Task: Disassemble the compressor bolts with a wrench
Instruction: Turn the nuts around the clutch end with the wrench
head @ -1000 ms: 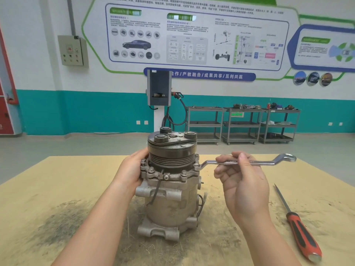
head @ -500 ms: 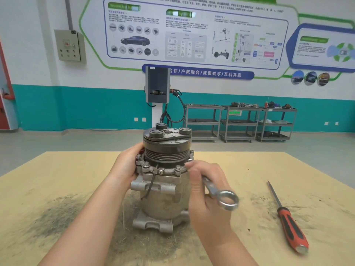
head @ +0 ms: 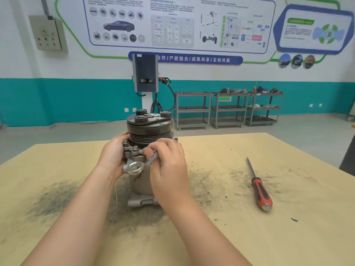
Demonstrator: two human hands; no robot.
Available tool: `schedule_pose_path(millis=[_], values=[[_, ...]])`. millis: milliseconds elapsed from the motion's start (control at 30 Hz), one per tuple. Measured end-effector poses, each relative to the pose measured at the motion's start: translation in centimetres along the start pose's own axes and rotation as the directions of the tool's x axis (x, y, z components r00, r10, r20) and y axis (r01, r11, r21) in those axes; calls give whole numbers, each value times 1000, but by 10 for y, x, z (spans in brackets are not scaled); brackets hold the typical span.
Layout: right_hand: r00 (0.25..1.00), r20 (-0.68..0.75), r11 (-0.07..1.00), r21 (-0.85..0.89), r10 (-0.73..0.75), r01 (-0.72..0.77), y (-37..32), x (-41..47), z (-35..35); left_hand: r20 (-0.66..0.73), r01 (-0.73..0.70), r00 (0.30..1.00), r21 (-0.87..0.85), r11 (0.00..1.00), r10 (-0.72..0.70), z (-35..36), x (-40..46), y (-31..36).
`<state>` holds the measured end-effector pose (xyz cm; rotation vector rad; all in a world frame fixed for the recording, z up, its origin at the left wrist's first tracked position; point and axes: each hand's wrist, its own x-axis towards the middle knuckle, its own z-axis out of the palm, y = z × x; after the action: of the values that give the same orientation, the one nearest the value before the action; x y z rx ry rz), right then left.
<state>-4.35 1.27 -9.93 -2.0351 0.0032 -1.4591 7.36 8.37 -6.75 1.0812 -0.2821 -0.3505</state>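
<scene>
A grey metal compressor (head: pixel 148 129) with a dark ribbed pulley on top stands upright on the wooden table (head: pixel 288 237). Bolts (head: pixel 135 149) ring its flange. My left hand (head: pixel 113 154) grips the flange from the left. My right hand (head: pixel 169 166) grips a silver ring wrench (head: pixel 134 168) in front of the compressor; the near ring end points down-left toward me, the far end sits at the flange's right side, mostly hidden by my fingers.
A red-handled screwdriver (head: pixel 259 191) lies on the table to the right. Dark dust and debris spread around the compressor base. Metal shelf carts (head: pixel 228 108) and a charging post (head: pixel 145 73) stand beyond the table's far edge.
The wrench handle has swung from pointing right, round the front toward me, to the left. My right hand followed it across the compressor; my left hand stayed on the flange.
</scene>
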Motion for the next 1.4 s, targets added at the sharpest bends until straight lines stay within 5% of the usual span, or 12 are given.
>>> schedule_pose_path(millis=[200, 400, 600, 900, 1400], values=[[984, 109, 988, 51, 138, -144, -5, -3, -7, -94, -124, 988, -45, 991, 119, 1, -17, -5], [981, 64, 983, 0, 186, -186, -13, -2, 1, -140, -151, 980, -51, 987, 143, 4, -28, -4], [959, -44, 959, 64, 280, -276, -22, 2, 13, -176, -180, 961, 178, 967, 211, 2, -34, -9], [956, -83, 959, 53, 282, -279, -28, -1, 16, -104, -203, 958, 417, 886, 268, -6, -26, 1], [993, -118, 999, -32, 17, -21, -49, 4, 2, 22, -85, 996, 309, 947, 82, -22, 0, 10]])
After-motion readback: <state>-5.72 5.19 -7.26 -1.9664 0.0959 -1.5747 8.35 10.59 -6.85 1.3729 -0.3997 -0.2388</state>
